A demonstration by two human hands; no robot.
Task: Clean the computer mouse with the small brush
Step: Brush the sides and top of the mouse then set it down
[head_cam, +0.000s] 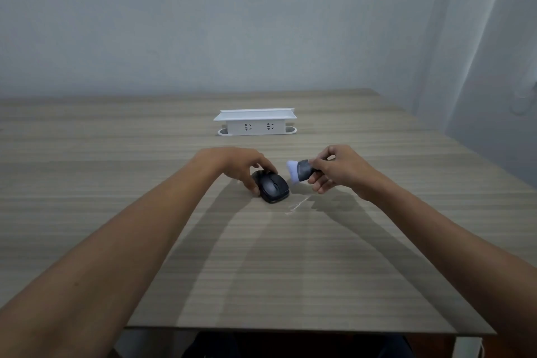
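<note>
A black computer mouse (273, 186) lies on the wooden table (261, 256) near the middle. My left hand (244, 167) grips it from the left, with fingers over its far end and the thumb on its near left side. My right hand (334, 168) holds a small brush (300, 172) by its dark grey body. The brush's white bristles point left and hang just right of the mouse, a little above the table, apart from it.
A white power strip box (255, 122) with two sockets stands further back on the table. A pale scuff mark (296, 206) shows on the table surface right of the mouse. The wall rises behind, and the table's front edge lies near me.
</note>
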